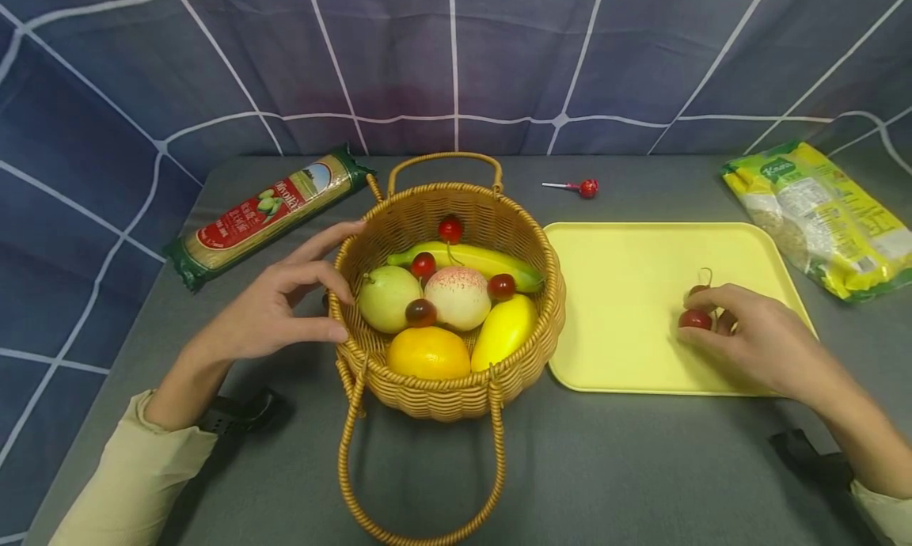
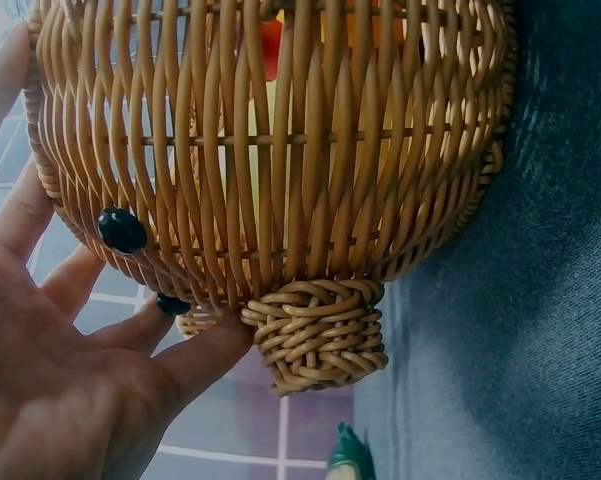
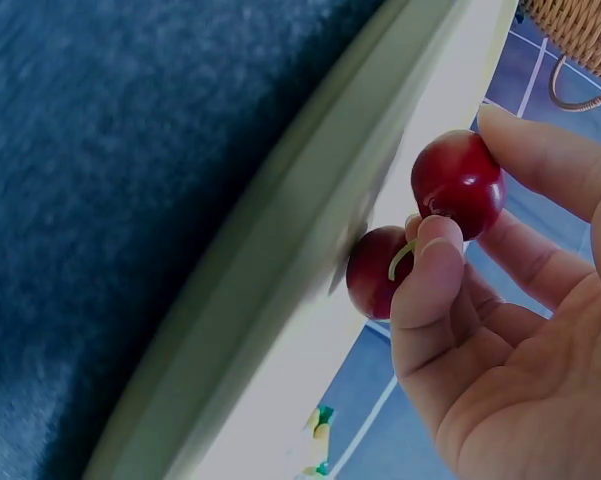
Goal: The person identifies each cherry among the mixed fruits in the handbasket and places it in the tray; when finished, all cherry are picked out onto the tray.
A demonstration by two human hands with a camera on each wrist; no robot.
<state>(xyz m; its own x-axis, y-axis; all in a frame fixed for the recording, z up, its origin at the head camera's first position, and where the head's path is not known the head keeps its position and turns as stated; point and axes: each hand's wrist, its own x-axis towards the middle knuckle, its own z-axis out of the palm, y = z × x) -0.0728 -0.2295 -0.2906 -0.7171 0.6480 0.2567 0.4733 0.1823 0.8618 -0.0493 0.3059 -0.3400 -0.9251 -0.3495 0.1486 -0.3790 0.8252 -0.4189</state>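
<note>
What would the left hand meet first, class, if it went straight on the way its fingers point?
The left hand would meet the wicker basket first. It seems right up against the basket's side, though exact contact is hard to judge.

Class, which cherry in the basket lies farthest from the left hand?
The cherry right of the peach; the rest sit nearer the left hand.

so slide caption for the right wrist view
Right hand pinches a cherry, a second cherry beside it, at the tray; basket behind.
</note>
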